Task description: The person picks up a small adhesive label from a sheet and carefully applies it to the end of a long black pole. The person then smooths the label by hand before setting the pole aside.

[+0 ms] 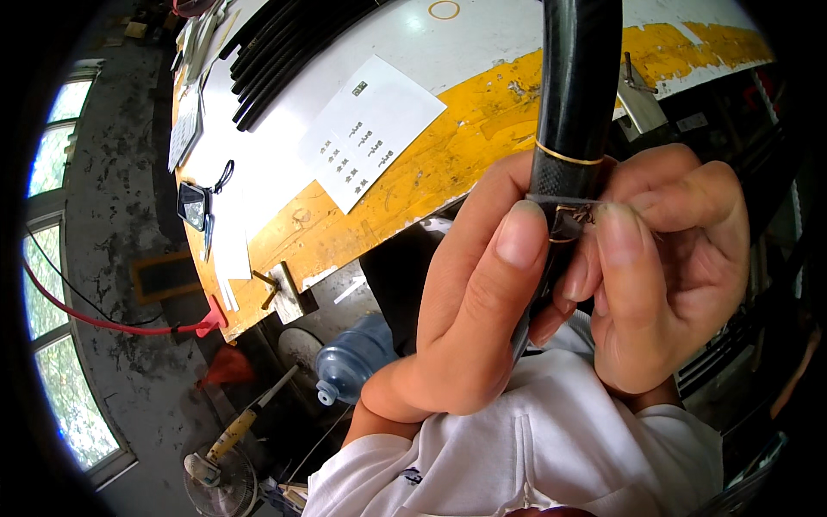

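Observation:
A glossy black tube (581,77), with thin gold rings around it and a woven-looking band, runs from the top edge down between my hands. My left hand (469,323) is wrapped round it, thumb pressed on its left side. Across the tube below the upper gold ring lies a thin see-through strip (564,200), with small gold marks close under it. My right hand (676,267) pinches the strip's right end between thumb and forefinger. Its other fingers curl behind, near the tube. The tube's lower part is mostly hidden by my hands.
Ahead stands a white table with a worn yellow edge (482,112). On it lie a printed white sheet (379,129), several black tubes (284,52) and a dark device with a strap (193,205). A metal clamp (642,103), water jug (353,358) and fan (220,482) are around it.

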A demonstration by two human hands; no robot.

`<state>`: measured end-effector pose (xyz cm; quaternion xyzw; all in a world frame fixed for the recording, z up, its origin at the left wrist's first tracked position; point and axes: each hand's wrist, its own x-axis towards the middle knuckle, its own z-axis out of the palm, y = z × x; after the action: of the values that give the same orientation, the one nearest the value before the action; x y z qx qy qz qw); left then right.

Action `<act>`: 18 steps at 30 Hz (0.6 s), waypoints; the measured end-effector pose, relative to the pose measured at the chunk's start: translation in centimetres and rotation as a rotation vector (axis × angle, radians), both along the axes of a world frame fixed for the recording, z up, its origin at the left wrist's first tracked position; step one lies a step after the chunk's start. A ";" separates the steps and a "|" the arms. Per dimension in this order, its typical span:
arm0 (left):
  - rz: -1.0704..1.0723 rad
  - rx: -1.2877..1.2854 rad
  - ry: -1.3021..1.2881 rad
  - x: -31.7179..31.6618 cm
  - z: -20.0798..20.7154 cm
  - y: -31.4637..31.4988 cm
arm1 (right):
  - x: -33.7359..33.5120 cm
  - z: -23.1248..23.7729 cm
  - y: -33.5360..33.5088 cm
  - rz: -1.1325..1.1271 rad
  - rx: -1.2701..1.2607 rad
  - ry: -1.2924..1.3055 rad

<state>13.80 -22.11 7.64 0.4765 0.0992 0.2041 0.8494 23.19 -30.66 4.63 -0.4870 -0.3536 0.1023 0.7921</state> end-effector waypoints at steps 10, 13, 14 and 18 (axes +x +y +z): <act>-0.031 -0.088 0.051 -0.5 0.4 -0.4 | -1.5 1.8 0.0 -0.098 0.004 -0.144; -0.044 -0.075 0.055 -0.6 0.3 -0.1 | -0.7 2.2 0.2 -0.043 0.024 -0.206; -0.045 -0.074 0.060 -0.5 0.4 0.0 | -0.5 2.4 0.3 -0.025 0.021 -0.224; -0.049 -0.064 0.046 -0.5 0.3 0.0 | -0.5 2.4 0.8 -0.028 0.001 -0.173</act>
<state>13.25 -22.10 7.96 0.4559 0.1133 0.1688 0.8665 22.68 -29.90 7.05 -0.4984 -0.4137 0.0485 0.7604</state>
